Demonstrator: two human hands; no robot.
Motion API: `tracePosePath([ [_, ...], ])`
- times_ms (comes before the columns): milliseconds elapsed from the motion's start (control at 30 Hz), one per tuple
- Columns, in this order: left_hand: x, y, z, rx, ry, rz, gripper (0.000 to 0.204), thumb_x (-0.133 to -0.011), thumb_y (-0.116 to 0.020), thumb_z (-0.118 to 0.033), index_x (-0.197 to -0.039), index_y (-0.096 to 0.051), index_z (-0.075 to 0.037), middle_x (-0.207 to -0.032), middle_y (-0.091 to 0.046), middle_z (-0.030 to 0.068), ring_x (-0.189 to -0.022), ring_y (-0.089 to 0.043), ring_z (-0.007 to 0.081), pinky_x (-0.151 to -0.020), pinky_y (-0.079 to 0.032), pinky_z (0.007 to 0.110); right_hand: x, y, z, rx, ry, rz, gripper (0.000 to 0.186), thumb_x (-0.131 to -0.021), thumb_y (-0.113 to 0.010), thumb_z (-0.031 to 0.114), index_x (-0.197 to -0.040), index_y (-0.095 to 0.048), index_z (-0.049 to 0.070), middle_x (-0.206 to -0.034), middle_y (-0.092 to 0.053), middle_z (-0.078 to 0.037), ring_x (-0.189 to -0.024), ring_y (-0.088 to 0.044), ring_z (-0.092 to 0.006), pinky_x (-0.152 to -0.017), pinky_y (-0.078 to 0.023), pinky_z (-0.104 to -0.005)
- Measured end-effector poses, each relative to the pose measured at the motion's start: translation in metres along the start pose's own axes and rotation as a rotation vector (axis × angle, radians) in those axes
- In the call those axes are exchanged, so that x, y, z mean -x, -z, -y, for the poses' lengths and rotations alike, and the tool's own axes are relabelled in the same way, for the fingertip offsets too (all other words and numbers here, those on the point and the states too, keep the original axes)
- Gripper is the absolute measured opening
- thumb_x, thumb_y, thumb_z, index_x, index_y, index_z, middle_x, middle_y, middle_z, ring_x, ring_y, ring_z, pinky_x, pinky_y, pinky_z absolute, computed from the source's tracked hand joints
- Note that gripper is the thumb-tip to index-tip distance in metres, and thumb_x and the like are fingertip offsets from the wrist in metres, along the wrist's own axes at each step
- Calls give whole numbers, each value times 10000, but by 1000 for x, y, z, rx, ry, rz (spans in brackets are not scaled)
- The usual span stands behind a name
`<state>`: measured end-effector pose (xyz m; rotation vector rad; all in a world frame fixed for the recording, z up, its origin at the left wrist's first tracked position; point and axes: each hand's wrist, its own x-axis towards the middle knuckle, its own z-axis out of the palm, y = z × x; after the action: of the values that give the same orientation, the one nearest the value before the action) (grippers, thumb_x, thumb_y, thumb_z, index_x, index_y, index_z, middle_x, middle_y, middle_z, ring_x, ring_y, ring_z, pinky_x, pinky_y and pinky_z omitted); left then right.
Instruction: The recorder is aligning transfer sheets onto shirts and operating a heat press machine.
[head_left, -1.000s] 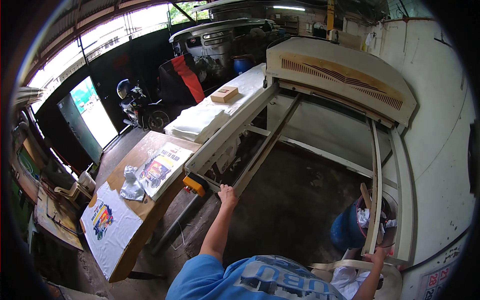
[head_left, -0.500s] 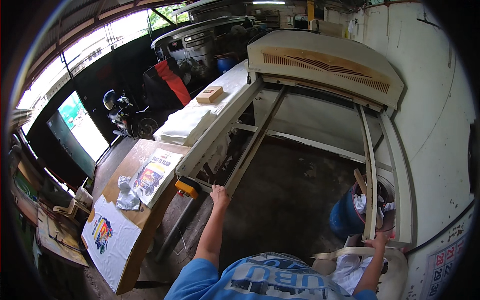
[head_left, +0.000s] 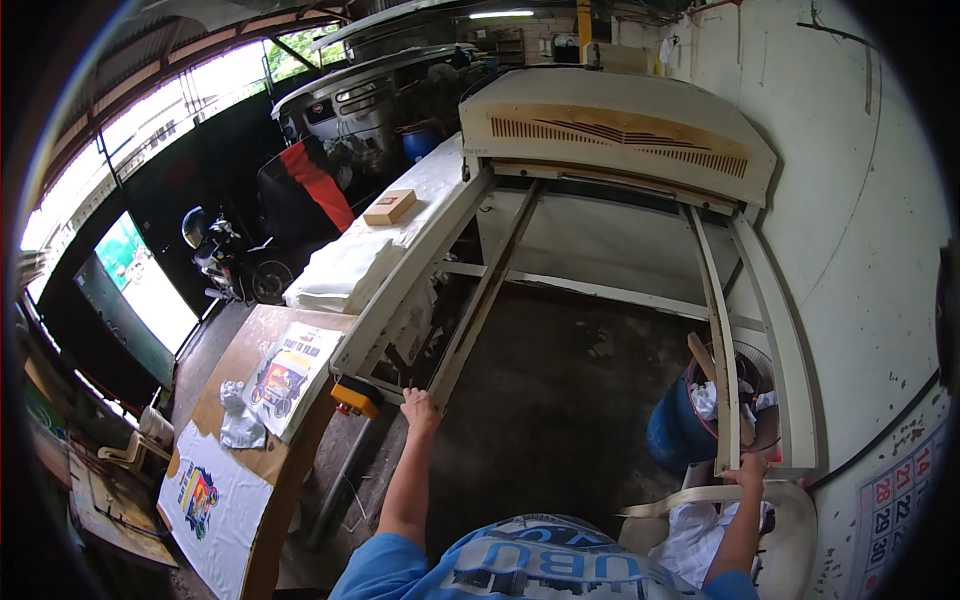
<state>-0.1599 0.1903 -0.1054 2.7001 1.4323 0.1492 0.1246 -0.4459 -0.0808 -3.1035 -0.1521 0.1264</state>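
A long cream metal frame (head_left: pixel 620 290) runs away from me to a cream, rust-stained machine hood (head_left: pixel 620 125) with slotted vents. My left hand (head_left: pixel 420 410) is closed on the near end of the frame by its left inner rail (head_left: pixel 488 285), beside a yellow control box (head_left: pixel 356 396) with a red button. My right hand (head_left: pixel 748 470) grips the near end of the right inner rail (head_left: pixel 722 345). Both arms reach forward, well apart. Some finger detail is hidden by the rail ends.
At left, a wooden board (head_left: pixel 250 335) carries printed white shirts (head_left: pixel 215 500). A small box (head_left: pixel 389 207) sits on a white-covered table (head_left: pixel 425 190). A blue drum (head_left: pixel 672 430) with cloth scraps stands under the right rails. A chair (head_left: pixel 790 530) is near my right arm, beside the wall (head_left: pixel 840 260).
The view has turned slightly to the right, so the scene sits further left. Both hands keep their places at the rail ends.
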Motion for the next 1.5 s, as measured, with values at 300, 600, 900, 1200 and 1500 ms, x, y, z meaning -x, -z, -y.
tracePosePath([
  [300, 0, 5, -7, -84, -24, 51, 511, -545, -779, -290, -969, -596, -72, -1033, -498, 46, -1049, -420, 204, -777, -435, 341, -4, -16, -14, 19, 20, -68, 464, -402, -809, 432, -757, -685, 160, -786, -649, -85, -850, -588, -281, -892, -295, -512],
  [600, 3, 10, -7, -107, 11, 72, 519, -542, -785, -302, -968, -600, -71, -1031, -504, 51, -1048, -423, 206, -774, -443, 340, 3, -5, -5, -36, 25, -48, 464, -413, -811, 425, -754, -681, 138, -800, -644, -108, -849, -578, -283, -912, -279, -489],
  [900, 1, 8, -8, -105, -18, 46, 510, -534, -788, -291, -960, -604, -79, -1027, -505, 49, -1045, -424, 205, -774, -439, 342, 0, -4, -7, -42, 0, -29, 478, -415, -811, 428, -770, -676, 137, -823, -644, -107, -876, -574, -301, -922, -274, -505],
  [1200, 4, 11, -12, -84, 19, 61, 494, -547, -778, -268, -963, -598, -70, -1040, -499, 51, -1054, -417, 210, -788, -430, 348, -6, -19, -17, 5, 2, -73, 480, -403, -809, 445, -755, -680, 147, -809, -646, -108, -869, -580, -289, -927, -269, -499],
  [1500, 4, 7, -7, -72, -6, 8, 490, -518, -792, -252, -930, -607, -63, -1003, -514, 50, -1039, -439, 218, -759, -455, 340, 0, -4, -7, -25, 5, -30, 510, -380, -813, 453, -762, -681, 142, -790, -645, -107, -858, -579, -272, -887, -291, -449],
])
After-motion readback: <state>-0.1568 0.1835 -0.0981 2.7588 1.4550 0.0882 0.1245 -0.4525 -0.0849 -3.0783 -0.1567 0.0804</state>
